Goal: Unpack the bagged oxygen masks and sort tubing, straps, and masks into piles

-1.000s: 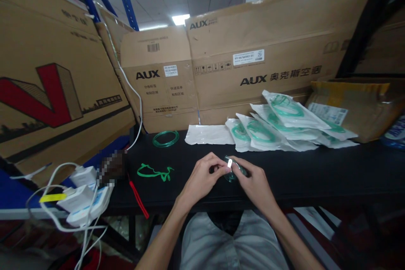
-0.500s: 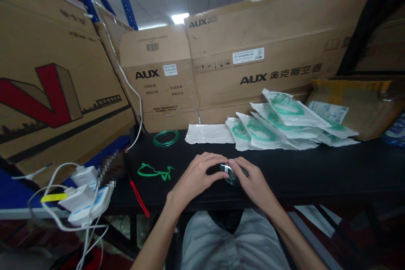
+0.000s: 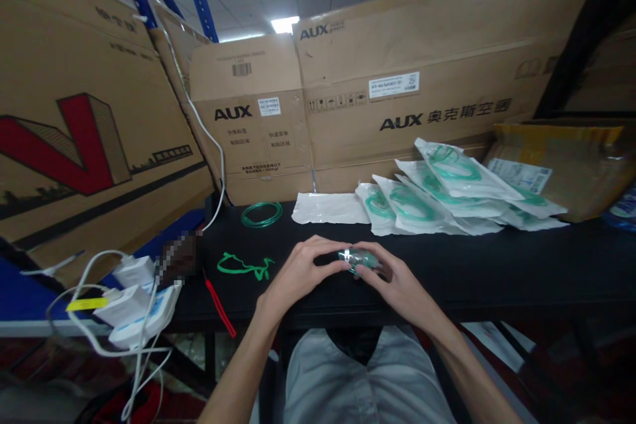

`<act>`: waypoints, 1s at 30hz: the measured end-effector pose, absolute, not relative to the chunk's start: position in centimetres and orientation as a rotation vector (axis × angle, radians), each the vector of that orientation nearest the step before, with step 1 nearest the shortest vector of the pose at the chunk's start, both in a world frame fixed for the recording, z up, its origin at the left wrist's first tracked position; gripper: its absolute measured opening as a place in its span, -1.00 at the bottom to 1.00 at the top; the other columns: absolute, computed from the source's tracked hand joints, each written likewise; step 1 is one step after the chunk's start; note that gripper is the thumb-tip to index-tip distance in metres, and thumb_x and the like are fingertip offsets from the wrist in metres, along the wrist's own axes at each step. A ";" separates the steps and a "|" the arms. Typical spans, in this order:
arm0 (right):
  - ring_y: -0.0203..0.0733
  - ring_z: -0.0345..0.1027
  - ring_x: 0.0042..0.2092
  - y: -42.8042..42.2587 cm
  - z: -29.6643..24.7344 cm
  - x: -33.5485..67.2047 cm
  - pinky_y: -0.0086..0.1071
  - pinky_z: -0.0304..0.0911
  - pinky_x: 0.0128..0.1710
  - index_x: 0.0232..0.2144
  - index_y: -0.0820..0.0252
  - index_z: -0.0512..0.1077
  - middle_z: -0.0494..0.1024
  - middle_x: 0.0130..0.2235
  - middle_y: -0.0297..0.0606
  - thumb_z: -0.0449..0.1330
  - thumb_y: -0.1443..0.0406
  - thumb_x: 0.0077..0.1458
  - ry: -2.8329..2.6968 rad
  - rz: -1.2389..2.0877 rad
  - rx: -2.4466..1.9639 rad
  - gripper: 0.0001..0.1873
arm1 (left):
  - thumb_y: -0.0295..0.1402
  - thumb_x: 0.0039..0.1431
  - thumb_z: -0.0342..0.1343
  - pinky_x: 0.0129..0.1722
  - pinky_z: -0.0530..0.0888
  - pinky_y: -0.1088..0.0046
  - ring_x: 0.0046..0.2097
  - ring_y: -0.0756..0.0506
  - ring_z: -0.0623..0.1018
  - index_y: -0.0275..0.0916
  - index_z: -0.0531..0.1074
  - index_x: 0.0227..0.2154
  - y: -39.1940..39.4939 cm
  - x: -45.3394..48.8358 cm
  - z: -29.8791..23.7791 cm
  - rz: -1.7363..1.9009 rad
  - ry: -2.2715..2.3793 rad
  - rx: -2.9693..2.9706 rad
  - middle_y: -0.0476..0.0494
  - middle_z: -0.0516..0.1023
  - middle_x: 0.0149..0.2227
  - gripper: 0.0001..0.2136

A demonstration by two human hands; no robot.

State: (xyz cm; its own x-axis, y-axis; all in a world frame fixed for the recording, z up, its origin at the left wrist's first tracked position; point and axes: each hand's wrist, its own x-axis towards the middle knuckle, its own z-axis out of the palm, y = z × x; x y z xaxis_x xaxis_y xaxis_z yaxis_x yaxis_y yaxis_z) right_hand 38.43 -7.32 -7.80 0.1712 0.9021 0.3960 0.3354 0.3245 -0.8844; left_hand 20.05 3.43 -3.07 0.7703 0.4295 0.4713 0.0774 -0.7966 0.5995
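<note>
A clear, greenish face mask [image 3: 365, 258] with a shiny metal strip is held between my two hands above the black table's front part. My left hand [image 3: 305, 266] pinches its left end at the metal strip, thumb below and fingers above. Round its right side curl the fingers and thumb of my right hand [image 3: 395, 276], hiding part of it. To the left lies a loose green elastic strap [image 3: 244, 271]. Behind that is a coil of green tubing [image 3: 262, 224]. A flat white pouch [image 3: 328, 209] lies beyond my hands.
Several white pouches with green tubing [image 3: 422, 202] are piled at the back right, beside a taped cardboard box [image 3: 561, 172]. Large cardboard panels [image 3: 348, 139] stand behind the table. Chargers and white cables crowd a power strip [image 3: 144, 324] at the left, near a red cord [image 3: 220, 308].
The mask has turned in my hands, so more of its clear body shows. My right thumb has moved lower, to its underside. The view has shifted slightly.
</note>
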 end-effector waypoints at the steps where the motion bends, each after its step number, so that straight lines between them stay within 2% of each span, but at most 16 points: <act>1: -0.13 0.52 -0.13 -7.3 -7.8 38.4 -0.29 0.44 -0.09 0.03 0.08 0.43 0.57 -0.03 -0.24 0.19 0.16 0.23 -1.392 0.606 -1.234 -0.67 | -0.26 0.24 0.28 0.07 0.43 0.34 0.03 -0.17 0.57 -0.05 0.60 0.00 3.5 20.0 -3.1 0.820 0.374 2.395 -0.06 0.67 -0.02 -0.73; 5: -0.17 0.52 -0.25 -7.3 -7.8 38.3 -0.31 0.45 -0.18 0.00 0.10 0.45 0.59 -0.09 -0.24 0.18 0.16 0.24 -1.393 0.595 -1.264 -0.69 | -0.27 0.23 0.28 0.07 0.43 0.32 0.03 -0.18 0.57 -0.07 0.60 -0.02 3.6 20.0 -3.3 0.823 0.377 2.387 -0.08 0.67 -0.03 -0.74; 9: -0.12 0.50 -0.20 -7.3 -7.8 38.2 -0.33 0.40 -0.18 -0.04 0.08 0.49 0.62 -0.12 -0.28 0.23 0.22 0.17 -1.428 0.525 -1.309 -0.71 | -0.25 0.23 0.28 0.04 0.43 0.36 -0.03 -0.14 0.57 -0.11 0.57 -0.01 3.7 19.8 -3.3 0.834 0.412 2.316 -0.09 0.65 -0.05 -0.73; 13: -0.10 0.50 -0.14 -7.0 -8.0 38.2 -0.32 0.37 -0.13 -0.01 0.06 0.46 0.61 -0.08 -0.27 0.22 0.25 0.15 -1.399 0.448 -1.342 -0.68 | -0.27 0.29 0.21 0.06 0.41 0.38 0.00 -0.12 0.54 -0.12 0.52 0.03 4.5 19.0 -3.1 0.814 0.415 2.297 -0.11 0.59 0.01 -0.72; 16: -0.06 0.51 -0.11 -6.7 -8.5 38.3 -0.27 0.39 -0.10 -0.01 0.09 0.41 0.60 -0.07 -0.20 0.20 0.22 0.17 -1.325 0.393 -1.374 -0.68 | -0.30 0.25 0.22 0.07 0.39 0.34 0.00 -0.14 0.52 -0.12 0.55 -0.06 5.6 17.9 -3.2 0.683 0.554 2.404 -0.11 0.59 -0.02 -0.79; 20: -0.04 0.53 -0.06 -6.4 -9.2 38.6 -0.25 0.40 -0.05 -0.02 0.09 0.38 0.59 -0.06 -0.17 0.19 0.21 0.18 -1.319 0.358 -1.371 -0.69 | -0.34 0.10 0.31 -0.03 0.42 0.33 -0.07 -0.17 0.54 -0.17 0.57 -0.27 6.9 16.1 -3.4 0.514 0.703 2.446 -0.10 0.61 -0.11 -0.87; 23: -0.05 0.52 -0.01 -5.8 -9.2 38.8 -0.25 0.40 -0.02 0.00 0.09 0.34 0.58 -0.01 -0.14 0.19 0.21 0.18 -1.362 0.347 -1.359 -0.66 | -0.33 0.05 0.34 -0.04 0.43 0.35 -0.07 -0.16 0.56 -0.17 0.58 -0.39 7.4 14.9 -3.3 0.439 0.723 2.433 -0.10 0.62 -0.08 -0.92; 27: -0.07 0.54 -0.08 -3.6 -7.8 38.5 -0.25 0.39 -0.07 -0.01 0.12 0.41 0.62 -0.07 -0.20 0.22 0.27 0.15 -1.510 0.324 -1.373 -0.67 | -0.33 0.02 0.34 -0.05 0.44 0.37 -0.08 -0.16 0.57 -0.16 0.61 -0.37 7.6 13.3 -2.9 0.361 0.787 2.402 -0.09 0.62 -0.05 -0.91; 30: -0.09 0.52 -0.08 -0.5 -6.1 37.6 -0.24 0.35 -0.03 -0.06 0.10 0.49 0.62 -0.10 -0.25 0.30 0.32 0.10 -1.687 0.290 -1.376 -0.68 | -0.32 -0.02 0.36 -0.11 0.45 0.39 -0.11 -0.15 0.56 -0.16 0.61 -0.28 7.7 12.4 -2.7 0.317 0.843 2.383 -0.08 0.62 -0.08 -0.80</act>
